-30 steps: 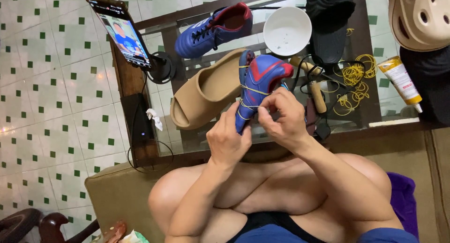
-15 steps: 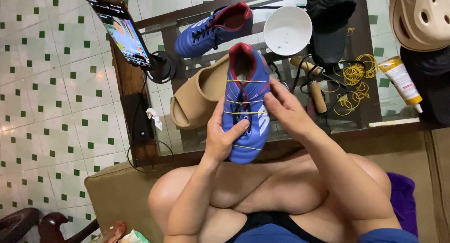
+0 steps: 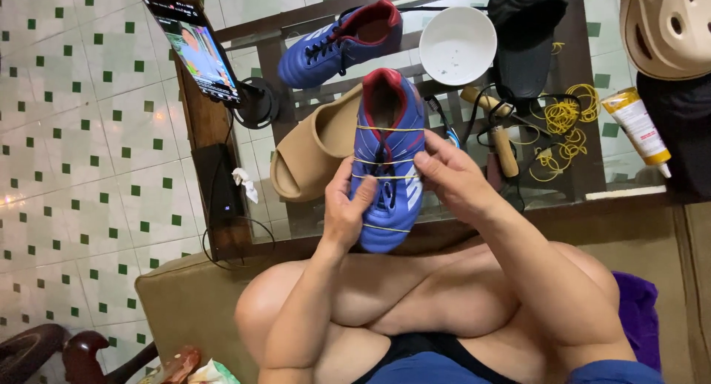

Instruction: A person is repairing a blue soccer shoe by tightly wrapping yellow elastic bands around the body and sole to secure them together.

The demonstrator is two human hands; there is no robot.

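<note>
Between both hands' grip (image 3: 400,188), the blue shoe (image 3: 387,158) stands toe-down, rubber-banded.

Beige clog (image 3: 670,28) cut off top right.

One head-worn view — looking steeply down, close over the lap.

Dark-framed glass bench (image 3: 592,173) just beyond the grip. Directly behind the grip, a tan slide sandal (image 3: 311,151) on the glass; farther back, a second blue shoe (image 3: 337,43) and a white bowl (image 3: 457,45). Right of the grip — wooden-handled tools (image 3: 505,148), loose yellow rubber bands (image 3: 566,117), a black shoe (image 3: 524,36), a yellow-and-white tube (image 3: 637,125). Left and beyond — a lit phone on a stand (image 3: 194,47), a black power bank (image 3: 218,182), a crumpled white scrap (image 3: 244,182).
</note>
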